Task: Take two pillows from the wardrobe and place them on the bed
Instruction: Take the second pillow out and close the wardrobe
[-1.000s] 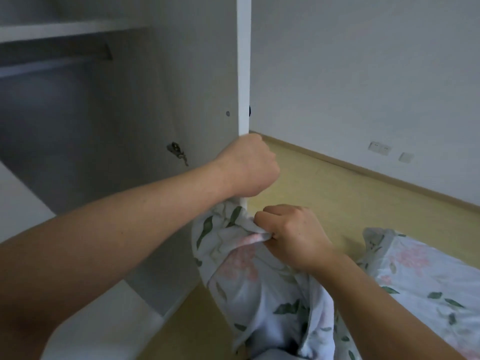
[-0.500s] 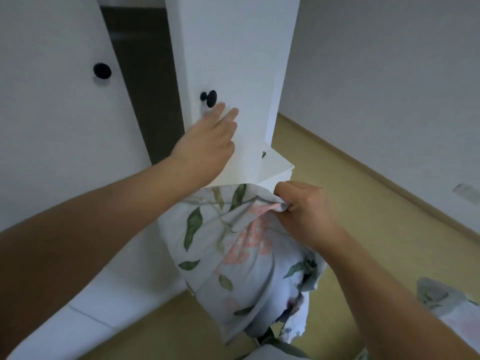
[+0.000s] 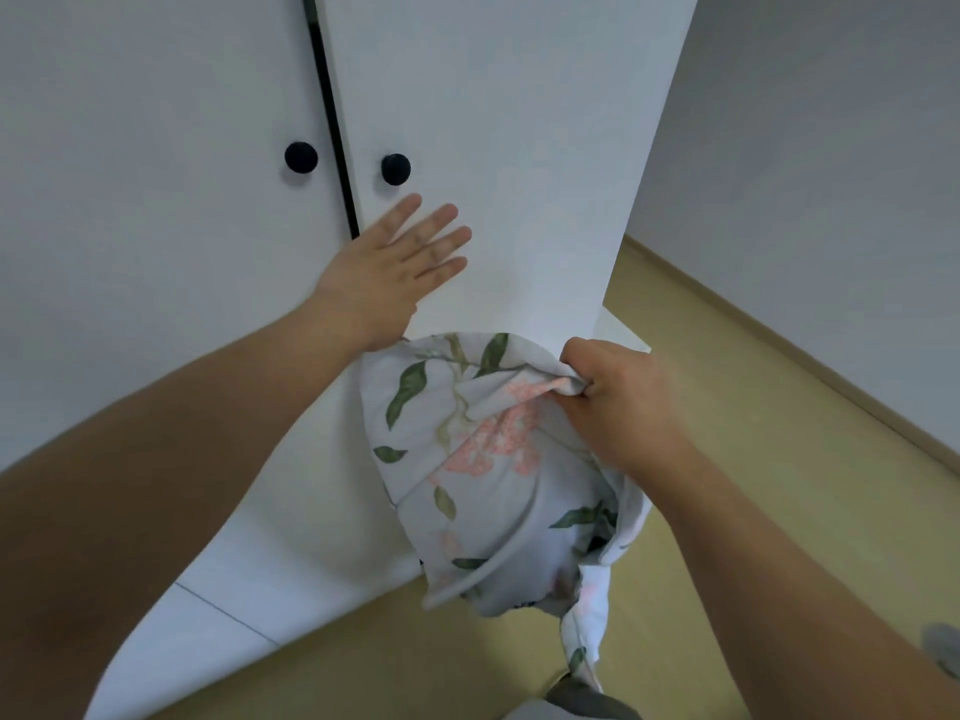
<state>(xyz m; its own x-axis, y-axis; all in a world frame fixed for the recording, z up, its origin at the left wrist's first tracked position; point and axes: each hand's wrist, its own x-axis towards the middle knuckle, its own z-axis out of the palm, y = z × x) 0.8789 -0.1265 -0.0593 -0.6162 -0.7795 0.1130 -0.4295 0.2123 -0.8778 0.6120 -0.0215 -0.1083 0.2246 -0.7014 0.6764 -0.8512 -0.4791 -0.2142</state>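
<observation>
A floral pillow [image 3: 483, 459], pale with green leaves and pink flowers, hangs in front of the white wardrobe [image 3: 156, 200]. My right hand [image 3: 613, 402] is shut on its upper corner. My left hand [image 3: 395, 267] lies flat, fingers spread, against the right wardrobe door [image 3: 493, 148], just below its black knob [image 3: 396, 169]. Both doors stand nearly together, with a thin dark gap between them. The bed is out of view.
The left door carries a second black knob [image 3: 301, 157]. A white drawer front [image 3: 218, 605] runs along the wardrobe's base. Yellowish floor [image 3: 753, 433] stretches to the right up to a grey wall [image 3: 831, 148] with a wooden skirting board.
The right wardrobe door has swung from open to nearly closed under my left hand. My view has turned from the bed side towards the wardrobe front. The pillow stays in my right hand.
</observation>
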